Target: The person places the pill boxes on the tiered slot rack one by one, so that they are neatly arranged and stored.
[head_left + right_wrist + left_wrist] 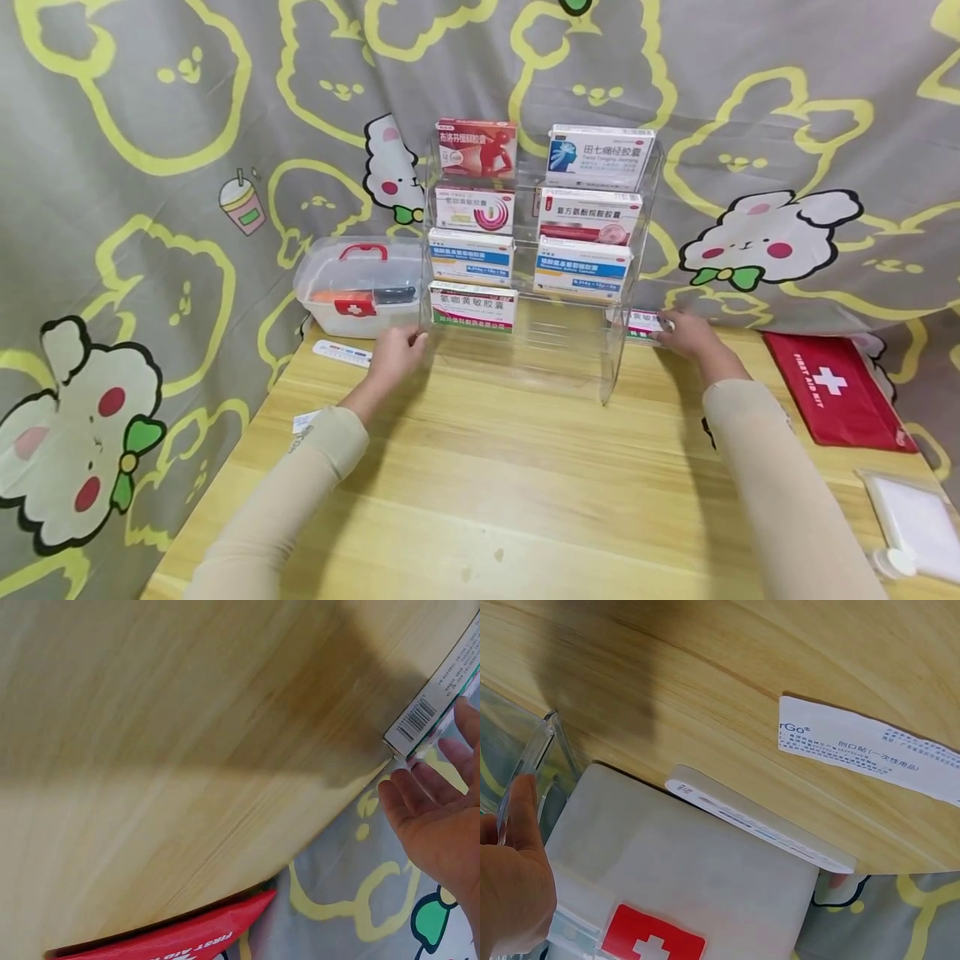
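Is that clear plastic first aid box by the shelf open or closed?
Closed: the first aid box has its lid seated flat, red handle folded on top.

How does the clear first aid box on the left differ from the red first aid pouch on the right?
The first aid box is a see-through hard case with a red handle on its lid; the first aid pouch is solid red and lies flat. The box stands beside the clear rack, the pouch apart from it. Both carry a white cross on red.
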### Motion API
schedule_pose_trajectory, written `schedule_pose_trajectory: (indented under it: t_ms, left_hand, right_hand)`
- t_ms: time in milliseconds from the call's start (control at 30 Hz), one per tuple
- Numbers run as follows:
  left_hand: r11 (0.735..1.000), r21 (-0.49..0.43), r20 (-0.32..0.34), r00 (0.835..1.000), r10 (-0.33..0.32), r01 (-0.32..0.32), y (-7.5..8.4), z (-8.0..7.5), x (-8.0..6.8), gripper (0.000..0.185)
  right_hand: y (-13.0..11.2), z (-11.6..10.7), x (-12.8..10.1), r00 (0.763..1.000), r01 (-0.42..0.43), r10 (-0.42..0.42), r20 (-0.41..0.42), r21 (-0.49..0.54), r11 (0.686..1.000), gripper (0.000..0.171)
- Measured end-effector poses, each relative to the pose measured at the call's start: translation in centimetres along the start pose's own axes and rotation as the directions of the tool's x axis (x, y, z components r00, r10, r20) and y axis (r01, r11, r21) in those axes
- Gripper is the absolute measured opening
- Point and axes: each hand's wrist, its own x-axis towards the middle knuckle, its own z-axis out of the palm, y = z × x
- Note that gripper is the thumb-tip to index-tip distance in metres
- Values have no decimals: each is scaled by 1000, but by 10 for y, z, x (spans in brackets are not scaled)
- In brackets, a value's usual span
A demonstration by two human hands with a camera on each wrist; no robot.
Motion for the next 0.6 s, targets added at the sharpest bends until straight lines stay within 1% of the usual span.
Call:
schedule_pose_trajectory:
  t_ms: [133, 200, 300, 400, 467, 500, 600]
  left_hand:
    - [1000, -5, -6, 1000, -5, 5, 1, -2, 0, 20]
    - [1000, -1, -4, 1000, -4, 4, 1, -1, 0, 20]
    - [1000, 12, 4, 1000, 1, -1, 1, 0, 1, 21]
    - [1000, 20, 10, 1000, -1, 1, 2, 1, 1, 21]
    - [1000, 13, 10, 1000, -13, 13, 2, 1, 1, 21]
    - [1000, 11, 8, 1000, -18, 18, 2, 1, 1, 21]
    - [1000, 1, 5, 1000, -24, 24, 2, 2, 1, 21]
  right_hand:
    - [1, -2, 1, 1000, -22, 22, 21, 29, 999, 60]
    - [3, -3, 1, 998, -36, 34, 46, 36, 999, 65]
    - [4, -7, -2, 989, -88, 77, 126, 86, 992, 75]
    - [5, -12, -6, 968, -137, 109, 224, 116, 984, 82]
    - [5, -13, -8, 956, -160, 126, 266, 108, 981, 84]
    - [5, -14, -9, 952, -163, 134, 276, 87, 983, 84]
    - [10, -13, -10, 958, -140, 126, 258, 34, 990, 83]
